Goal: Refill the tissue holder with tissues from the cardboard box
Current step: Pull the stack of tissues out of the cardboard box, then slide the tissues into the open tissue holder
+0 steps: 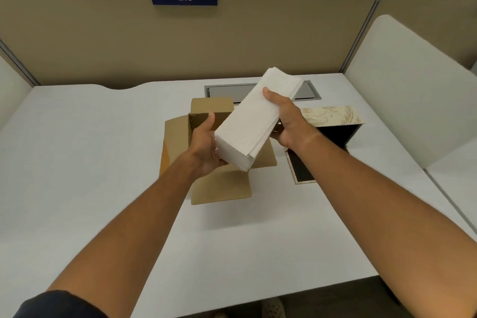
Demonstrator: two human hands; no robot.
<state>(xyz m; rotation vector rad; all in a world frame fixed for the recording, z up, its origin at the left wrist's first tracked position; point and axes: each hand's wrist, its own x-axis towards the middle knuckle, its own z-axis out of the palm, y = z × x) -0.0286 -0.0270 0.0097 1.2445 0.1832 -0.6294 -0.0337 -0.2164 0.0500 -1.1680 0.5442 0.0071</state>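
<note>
Holding 1 stack of tissues (258,117) in the air above the open cardboard box (219,183), the left hand (206,147) cups the near end with fingers curled under it, and the right hand (284,121) clamps the side, thumb on top. At 3 o'clock from the box sits 1 tissue holder (333,124), open, its lid (300,170) lying flat at 6 o'clock of it. Loose sheets could fan out or slide if either grip slackens, and the tilted stack might catch the holder's rim. Count: 2 hands, 1 box, 1 desk (77,162).
</note>
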